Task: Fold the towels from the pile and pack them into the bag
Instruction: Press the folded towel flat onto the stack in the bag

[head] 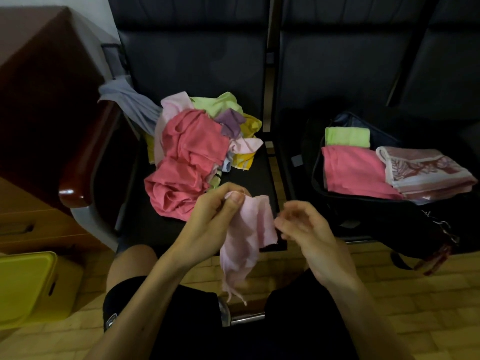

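Observation:
A small pale pink towel hangs in front of me over the seat edge. My left hand pinches its top corner between thumb and fingers. My right hand has curled fingers at the towel's right edge and seems to pinch it. The pile of towels, coral pink, green, purple, yellow and light pink, lies on the left black seat. On the right seat the black bag lies open with a folded green towel, a folded coral towel and a folded patterned red-and-white towel in it.
A grey cloth drapes over the left armrest. A dark wooden cabinet stands at the left, with a yellow plastic stool on the tiled floor below. My knees in black shorts are at the bottom.

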